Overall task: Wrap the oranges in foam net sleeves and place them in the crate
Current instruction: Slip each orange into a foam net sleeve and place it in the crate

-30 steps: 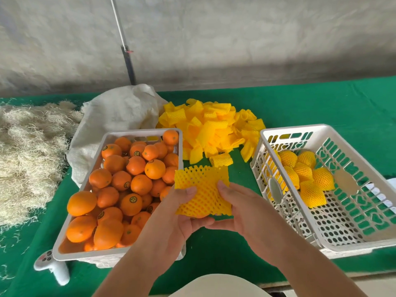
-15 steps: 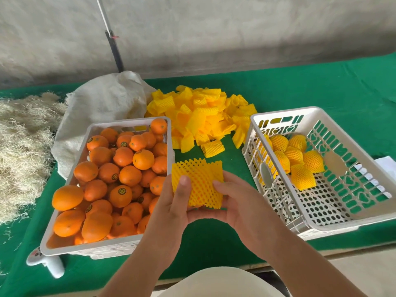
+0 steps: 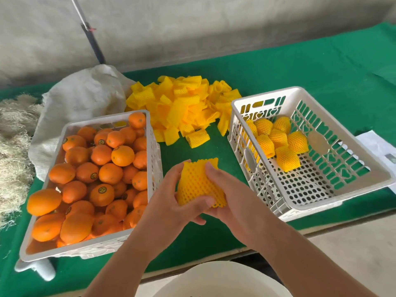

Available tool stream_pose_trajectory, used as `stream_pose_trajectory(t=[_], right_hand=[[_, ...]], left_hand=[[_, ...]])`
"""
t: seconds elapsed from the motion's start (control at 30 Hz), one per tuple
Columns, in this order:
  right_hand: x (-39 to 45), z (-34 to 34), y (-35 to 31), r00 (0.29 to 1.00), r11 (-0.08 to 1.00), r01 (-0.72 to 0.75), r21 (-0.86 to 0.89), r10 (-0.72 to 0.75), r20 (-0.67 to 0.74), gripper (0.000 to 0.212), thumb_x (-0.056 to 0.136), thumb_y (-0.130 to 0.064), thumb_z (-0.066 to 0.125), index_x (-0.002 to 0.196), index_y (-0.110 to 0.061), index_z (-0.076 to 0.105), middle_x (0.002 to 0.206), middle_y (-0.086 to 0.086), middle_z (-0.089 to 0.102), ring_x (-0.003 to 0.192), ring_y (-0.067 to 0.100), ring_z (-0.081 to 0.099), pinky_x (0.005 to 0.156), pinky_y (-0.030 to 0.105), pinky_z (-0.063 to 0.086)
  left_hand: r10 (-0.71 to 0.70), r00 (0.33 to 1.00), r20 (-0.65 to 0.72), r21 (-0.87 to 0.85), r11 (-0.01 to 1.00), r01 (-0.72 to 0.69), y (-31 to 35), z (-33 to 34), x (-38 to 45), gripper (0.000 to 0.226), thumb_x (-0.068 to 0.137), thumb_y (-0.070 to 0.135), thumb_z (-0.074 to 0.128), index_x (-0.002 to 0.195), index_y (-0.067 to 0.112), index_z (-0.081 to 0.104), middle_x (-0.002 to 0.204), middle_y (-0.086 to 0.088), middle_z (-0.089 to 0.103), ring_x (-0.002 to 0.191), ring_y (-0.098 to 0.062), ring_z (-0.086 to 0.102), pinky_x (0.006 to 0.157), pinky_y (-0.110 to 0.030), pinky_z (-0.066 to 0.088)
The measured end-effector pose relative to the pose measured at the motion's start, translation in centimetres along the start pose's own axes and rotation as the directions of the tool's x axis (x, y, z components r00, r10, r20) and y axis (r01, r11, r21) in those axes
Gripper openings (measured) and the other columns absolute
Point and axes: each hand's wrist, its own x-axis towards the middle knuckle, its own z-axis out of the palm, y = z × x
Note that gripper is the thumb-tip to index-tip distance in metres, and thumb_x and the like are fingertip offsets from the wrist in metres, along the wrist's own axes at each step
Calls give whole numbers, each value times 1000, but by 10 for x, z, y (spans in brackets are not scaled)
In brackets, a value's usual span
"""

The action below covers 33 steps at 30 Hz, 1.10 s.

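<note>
Both hands grip one yellow foam net sleeve (image 3: 200, 183) above the green worktop (image 3: 300, 67): the left hand (image 3: 171, 202) curls its fingers round the sleeve's left side with the thumb under its lower edge, and the right hand (image 3: 231, 198) curls round its right side, fingers laid over the top. The sleeve bulges as if filled, but whether an orange is inside cannot be told.

Just left of the grip stands a white crate (image 3: 154, 146) heaped with bare oranges (image 3: 102, 168), several with small round stickers. Right of the grip is a second white crate (image 3: 242, 103) with slotted walls, holding wrapped oranges (image 3: 280, 142) bunched in its far left corner. Beyond the grip, between the two crates, lies a pile of loose yellow sleeves (image 3: 184, 106), one stray sleeve (image 3: 197, 138) nearest the hands. Farther left, behind the orange crate, sits a pale cloth sack (image 3: 85, 95), and at the far left edge a mass of straw-like fibre (image 3: 12, 146).
</note>
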Motion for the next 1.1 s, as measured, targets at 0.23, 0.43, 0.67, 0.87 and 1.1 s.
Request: stream_pose_trajectory(t=[0.23, 0.43, 0.67, 0.87, 1.1], right_hand=[[-3, -25, -9, 999, 992, -47, 118, 47, 2, 61, 90, -60, 64, 136, -20, 62, 120, 10, 77, 112, 31, 75, 104, 51, 57], [-6, -48, -19, 987, 978, -60, 199, 28, 159, 64, 95, -59, 66, 144, -19, 58, 134, 14, 71, 124, 36, 69, 109, 57, 52], [-9, -69, -28, 965, 974, -85, 208, 29, 260, 61, 94, -51, 75, 143, -16, 59, 136, 18, 68, 128, 37, 66, 110, 61, 50], [-11, -58, -28, 978, 987, 15, 158, -48, 204, 61, 93, -54, 71, 142, -18, 58, 133, 14, 71, 125, 34, 68, 108, 57, 53], [-7, -46, -20, 982, 991, 33, 129, -56, 179, 54, 92, -52, 74, 135, -22, 64, 129, 12, 73, 123, 33, 70, 104, 55, 56]], left_hand=[[24, 999, -32, 222, 975, -16, 13, 21, 10, 90, 54, 66, 96, 122, 82, 39, 108, 50, 48, 95, -5, 74, 61, -30, 65], [82, 995, -65, 441, 896, -45, 30, 40, 14, 90, 57, 76, 87, 118, 93, 24, 106, 62, 39, 82, 0, 73, 59, -15, 59], [210, 977, 29, 553, 811, -191, 38, 51, 21, 77, 66, 76, 69, 135, 76, 36, 122, 57, 44, 113, 26, 50, 55, -9, 52], [251, 956, -154, 454, 877, -157, 37, 55, 17, 68, 65, 60, 71, 128, 66, 48, 120, 43, 58, 105, 13, 65, 64, -15, 60], [196, 954, -225, 445, 892, -78, 34, 50, 8, 82, 70, 37, 97, 118, 74, 40, 115, 50, 50, 105, 0, 65, 73, -26, 63]])
